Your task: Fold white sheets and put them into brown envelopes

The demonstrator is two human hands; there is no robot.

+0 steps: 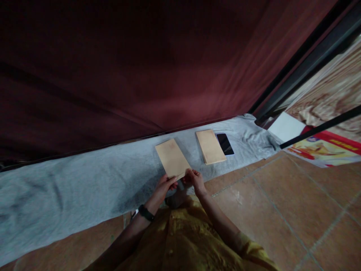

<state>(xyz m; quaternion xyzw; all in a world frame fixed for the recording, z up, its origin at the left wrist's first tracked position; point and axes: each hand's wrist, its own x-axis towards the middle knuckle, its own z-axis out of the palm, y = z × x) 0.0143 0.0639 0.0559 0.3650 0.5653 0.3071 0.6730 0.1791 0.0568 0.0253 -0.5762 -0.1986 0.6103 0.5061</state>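
Observation:
A tan paper envelope (172, 156) is held in both hands at its near edge, above the grey cloth. My left hand (166, 183) pinches the near left corner, thumb on top. At the near right corner, my right hand (194, 178) is closed on the same envelope's edge. To the right lies a small stack of similar tan envelopes (211, 146), flat on the cloth. Beside that stack, and touching or close to it, rests a dark-screened smartphone (225, 144).
A long narrow surface covered with grey cloth (93, 177) runs across in front of me. Behind it hangs a dark red curtain (158, 75). Dark metal bars (299, 75) and a colourful printed sheet (324, 148) are at the right. Brown tiles (267, 207) cover the floor.

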